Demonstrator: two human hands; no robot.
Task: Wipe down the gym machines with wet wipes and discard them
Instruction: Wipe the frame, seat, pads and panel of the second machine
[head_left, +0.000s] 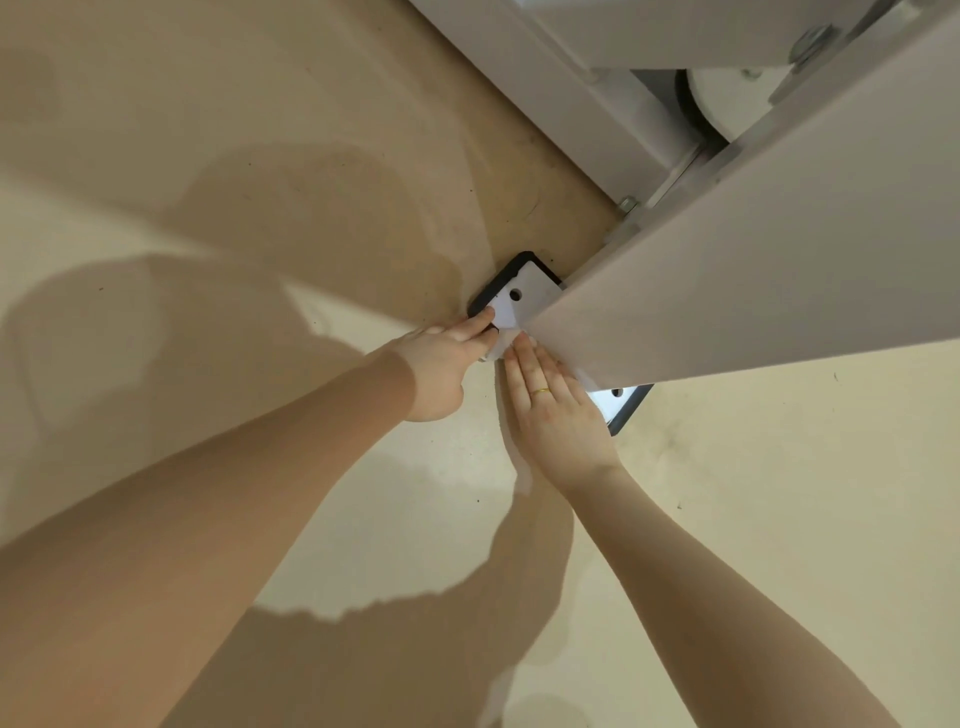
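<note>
On the left lies the bare beige floor (208, 156), crossed by arm shadows. The left hand (441, 364) reaches in low, its fingers curled and pinching a thin white wet wipe (504, 340) against the corner of the flat white metal foot plate (530, 291) with its black rubber edge. Just beside it, the right hand (556, 410), wearing a gold ring, lies flat with straight fingers pressing the same wipe down where the plate meets the pale grey slanted frame beam (753, 260) of the gym machine. Judging from this, the wiping is in progress at the machine's base; whether the upper parts are done cannot be told. The far plate end and discarding the wipe appear left.
</note>
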